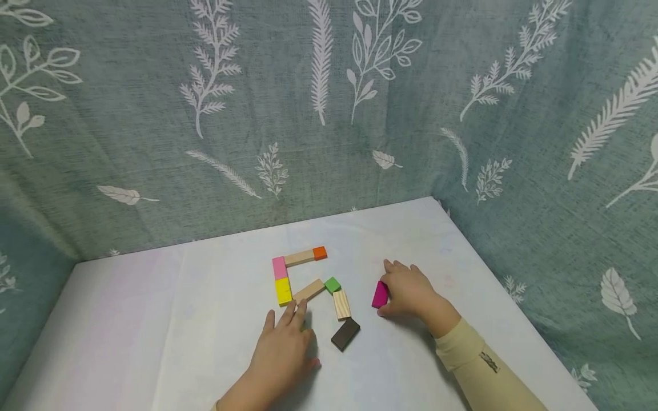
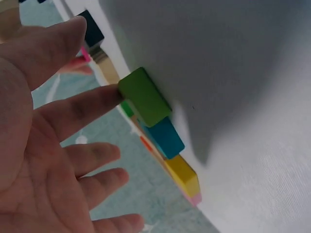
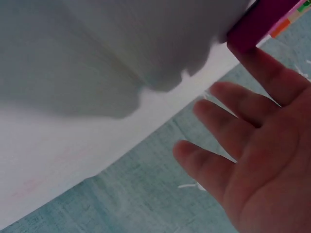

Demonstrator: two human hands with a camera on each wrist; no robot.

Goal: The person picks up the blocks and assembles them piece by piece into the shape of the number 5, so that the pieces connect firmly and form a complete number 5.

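Observation:
My left hand [image 1: 284, 354] hovers low over the table with its fingers spread and fairly straight. In the left wrist view, its index fingertip touches the end of a green block [image 2: 145, 97], while the thumb stays apart. Beyond that lie a blue block [image 2: 166, 137] and a yellow block [image 2: 183, 174]. The blue one is hidden behind the hand in the head view. My right hand [image 1: 411, 292] holds a magenta block [image 1: 380, 294] on the table between index finger and thumb. In the right wrist view the index finger meets this block [image 3: 262, 24]; the thumb is out of sight.
Left of the magenta block, small blocks form a bent line: orange [image 1: 320, 253], plain wood [image 1: 300, 258], pink [image 1: 279, 268], another plain one [image 1: 310, 291], green [image 1: 332, 285], striped wood [image 1: 341, 305] and dark brown [image 1: 345, 334]. Patterned cloth [image 1: 288, 114] borders the white table [image 1: 205, 314].

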